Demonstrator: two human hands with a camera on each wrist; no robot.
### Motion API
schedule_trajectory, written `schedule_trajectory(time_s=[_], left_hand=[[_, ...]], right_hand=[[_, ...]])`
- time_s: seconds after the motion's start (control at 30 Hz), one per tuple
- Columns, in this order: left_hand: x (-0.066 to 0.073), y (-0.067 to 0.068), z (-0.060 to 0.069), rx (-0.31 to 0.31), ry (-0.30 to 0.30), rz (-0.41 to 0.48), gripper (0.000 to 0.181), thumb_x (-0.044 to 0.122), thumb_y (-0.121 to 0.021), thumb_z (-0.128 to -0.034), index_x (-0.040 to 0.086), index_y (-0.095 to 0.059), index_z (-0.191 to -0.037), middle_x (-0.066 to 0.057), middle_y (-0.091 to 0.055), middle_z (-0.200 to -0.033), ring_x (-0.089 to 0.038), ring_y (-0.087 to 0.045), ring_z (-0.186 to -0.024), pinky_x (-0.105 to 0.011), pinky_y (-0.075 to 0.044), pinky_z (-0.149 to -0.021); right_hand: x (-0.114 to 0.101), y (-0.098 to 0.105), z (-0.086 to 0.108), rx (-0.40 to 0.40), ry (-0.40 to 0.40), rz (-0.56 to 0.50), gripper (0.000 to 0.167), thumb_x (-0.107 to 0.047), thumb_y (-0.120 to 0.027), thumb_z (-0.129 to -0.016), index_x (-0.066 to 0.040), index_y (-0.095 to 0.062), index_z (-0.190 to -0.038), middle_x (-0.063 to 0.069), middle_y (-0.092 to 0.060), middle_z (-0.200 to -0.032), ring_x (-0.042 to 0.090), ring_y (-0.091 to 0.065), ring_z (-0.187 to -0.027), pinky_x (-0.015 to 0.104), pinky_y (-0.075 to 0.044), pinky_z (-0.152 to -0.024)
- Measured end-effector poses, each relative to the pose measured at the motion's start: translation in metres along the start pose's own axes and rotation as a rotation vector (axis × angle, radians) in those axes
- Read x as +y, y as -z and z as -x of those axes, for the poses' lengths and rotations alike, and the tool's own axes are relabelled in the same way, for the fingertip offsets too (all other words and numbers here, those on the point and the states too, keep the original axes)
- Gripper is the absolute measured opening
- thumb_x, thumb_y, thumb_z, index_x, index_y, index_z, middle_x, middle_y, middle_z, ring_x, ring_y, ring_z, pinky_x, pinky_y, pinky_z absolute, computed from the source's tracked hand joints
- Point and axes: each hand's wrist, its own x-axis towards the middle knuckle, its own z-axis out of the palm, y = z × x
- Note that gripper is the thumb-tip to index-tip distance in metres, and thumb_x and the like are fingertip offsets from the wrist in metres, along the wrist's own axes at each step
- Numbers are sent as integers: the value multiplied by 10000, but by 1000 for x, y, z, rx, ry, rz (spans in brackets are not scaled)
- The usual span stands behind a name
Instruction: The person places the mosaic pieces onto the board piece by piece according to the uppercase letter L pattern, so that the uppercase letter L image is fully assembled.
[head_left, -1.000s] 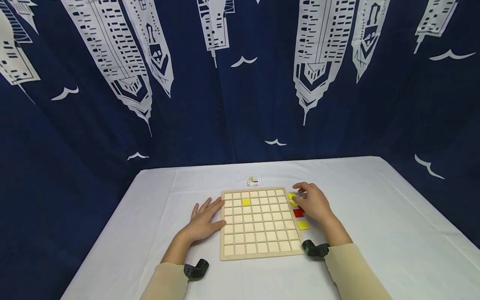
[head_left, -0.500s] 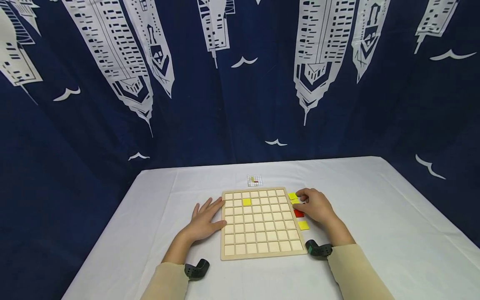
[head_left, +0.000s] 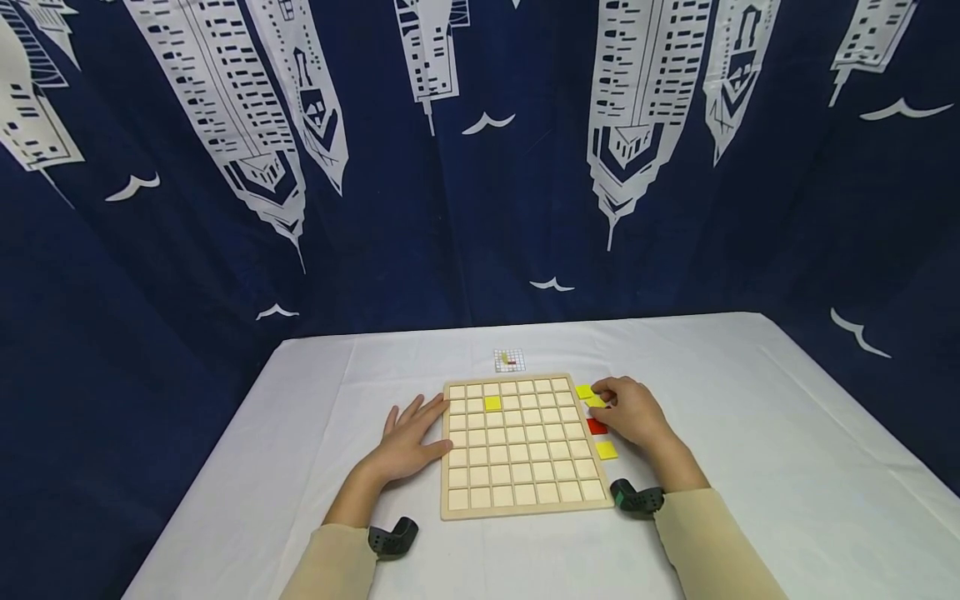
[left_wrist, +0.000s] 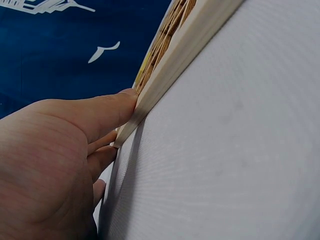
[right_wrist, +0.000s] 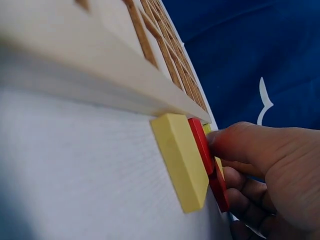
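Observation:
A wooden grid board (head_left: 527, 508) lies on the table with one yellow tile (head_left: 492, 403) in a cell near its far left. My left hand (head_left: 405, 446) rests along the board's left edge, fingers spread, thumb touching the rim (left_wrist: 165, 75). Beyond the right edge, my right hand (head_left: 633, 412) pinches a yellow tile (head_left: 596, 402) between thumb and fingers; the fingers partly hide it. Another yellow tile (head_left: 584, 391) lies just behind. Red tiles (right_wrist: 200, 145) sit below the right thumb, partly covered in the head view. A nearer yellow tile (right_wrist: 180, 162) lies beside the board.
A small printed grid card (head_left: 509, 361) with yellow and red marks lies behind the board. White cloth (head_left: 780, 467) covers the table. A dark blue curtain (head_left: 450, 217) hangs behind it. Black wrist cameras (head_left: 636, 497) sit on both wrists.
My right hand has come slightly nearer and to the right, and its thumb and fingers have closed on the yellow tile, which has shifted right. The left hand has stayed put.

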Motion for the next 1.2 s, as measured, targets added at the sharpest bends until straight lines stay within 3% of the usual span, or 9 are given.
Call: schedule_trajectory(time_s=[0.7,0.93,1.2], left_hand=[[2,1,1,1,8,6,686,291,-670,-928,139,-399,-1539,-54,-319,-1644,-349,-118,-1567,-617,86,-1237],[2,1,0,2,11,0,683,295,-669,-929,141,-401,-1538,-52,-318,-1645,-344,-119,-1568,-616,84,-1238],[1,1,0,1,9,-2,684,296,-667,-929,138,-400,-1539,-56,-316,-1646,-346,-122,-1567,-619,79,-1237]], right_hand=[[-2,2,1,25,3,-6,316,-149,-737,-863,-7,-691,-1141,119,-619,-977,224,-545,-844,339,-464,-748],[-7,3,0,47,65,-36,302,-118,-714,-868,-18,-690,-1152,119,-610,-984,212,-549,-837,297,-464,-723],[-26,6,3,53,183,-110,304,-68,-716,-870,-13,-686,-1167,134,-627,-1048,234,-634,-898,358,-536,-776]])
